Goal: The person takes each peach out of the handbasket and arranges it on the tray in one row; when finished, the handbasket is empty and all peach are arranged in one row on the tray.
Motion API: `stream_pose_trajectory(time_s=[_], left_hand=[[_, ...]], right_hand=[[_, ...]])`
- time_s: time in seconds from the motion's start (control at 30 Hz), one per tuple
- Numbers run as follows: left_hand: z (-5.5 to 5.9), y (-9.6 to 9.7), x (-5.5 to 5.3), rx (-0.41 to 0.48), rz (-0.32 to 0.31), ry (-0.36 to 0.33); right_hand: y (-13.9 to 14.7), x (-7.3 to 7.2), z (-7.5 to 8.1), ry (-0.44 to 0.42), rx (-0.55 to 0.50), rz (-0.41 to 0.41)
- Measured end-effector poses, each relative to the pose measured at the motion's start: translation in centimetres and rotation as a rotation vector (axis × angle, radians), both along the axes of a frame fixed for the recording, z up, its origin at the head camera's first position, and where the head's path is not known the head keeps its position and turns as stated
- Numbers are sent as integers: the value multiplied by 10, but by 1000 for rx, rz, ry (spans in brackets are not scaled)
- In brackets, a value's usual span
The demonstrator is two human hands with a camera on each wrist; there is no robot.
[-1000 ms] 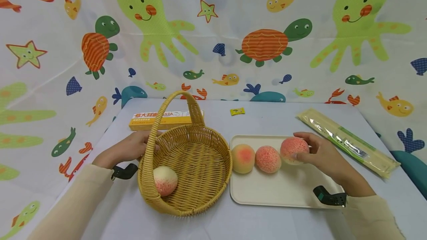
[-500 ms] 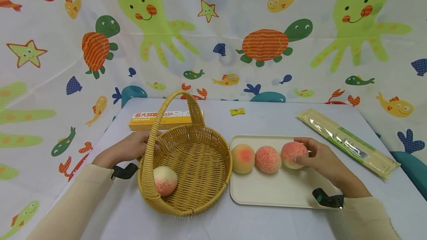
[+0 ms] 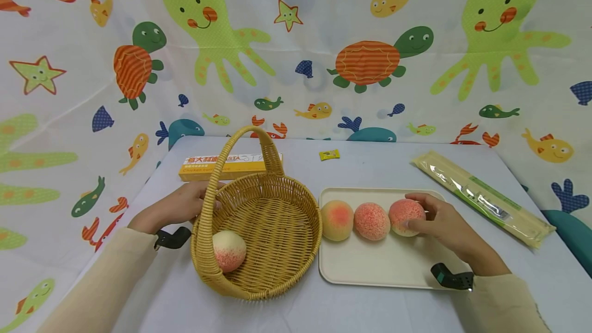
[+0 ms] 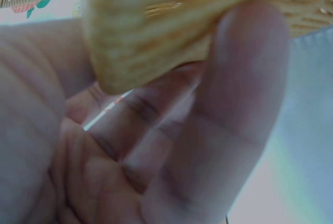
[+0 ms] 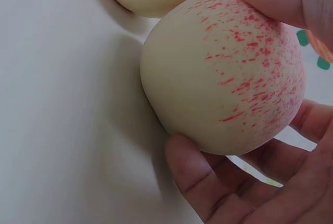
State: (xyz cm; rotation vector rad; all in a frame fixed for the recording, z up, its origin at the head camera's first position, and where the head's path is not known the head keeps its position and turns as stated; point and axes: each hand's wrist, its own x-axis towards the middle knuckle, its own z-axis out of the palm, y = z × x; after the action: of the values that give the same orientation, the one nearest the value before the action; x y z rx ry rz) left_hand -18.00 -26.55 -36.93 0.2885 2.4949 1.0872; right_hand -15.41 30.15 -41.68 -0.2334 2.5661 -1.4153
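On the left, my left hand (image 3: pixel 182 203) grips the side of a wicker basket (image 3: pixel 277 240) near the foot of its handle; the left wrist view shows thumb and fingers around the woven rim (image 4: pixel 140 42). Inside the basket rests one pale peach with a red-speckled side (image 3: pixel 229 251). My right hand (image 3: pixel 446 225) holds a red-speckled peach (image 3: pixel 404 216) between thumb and fingers, low over the cream tray (image 3: pixel 370 269). To its left on the tray sit a speckled peach (image 3: pixel 372 221) and a yellowish peach with a red blush (image 3: pixel 337 220).
Behind the basket lies a yellow and white pasta box (image 3: pixel 231 168). A small yellow packet (image 3: pixel 329 154) is at the back middle. At the right, a long clear-wrapped pack of noodles (image 3: pixel 481 197) lies slanted beyond the tray. A patterned curtain (image 3: pixel 296 40) hangs behind the table.
My right hand has lowered the peach a little toward the tray and shifted it slightly left, beside the middle peach. The left hand and basket stay where they were.
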Motion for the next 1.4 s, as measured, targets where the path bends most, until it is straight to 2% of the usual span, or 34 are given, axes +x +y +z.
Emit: stream_pose_trajectory(time_s=[0.37, 0.67, 1.03, 1.4], left_hand=[[-1, -1, 0, -3, -2, 21], [-3, -2, 0, 12, 5, -6], [-2, 1, 0, -2, 8, -2], [-2, -1, 0, -2, -22, 37]], right_hand=[[-3, 1, 0, -2, 14, -5], [-4, 3, -2, -10, 2, 14], [-4, 4, 1, -15, 7, 9], [-6, 5, 3, -6, 46, -15]])
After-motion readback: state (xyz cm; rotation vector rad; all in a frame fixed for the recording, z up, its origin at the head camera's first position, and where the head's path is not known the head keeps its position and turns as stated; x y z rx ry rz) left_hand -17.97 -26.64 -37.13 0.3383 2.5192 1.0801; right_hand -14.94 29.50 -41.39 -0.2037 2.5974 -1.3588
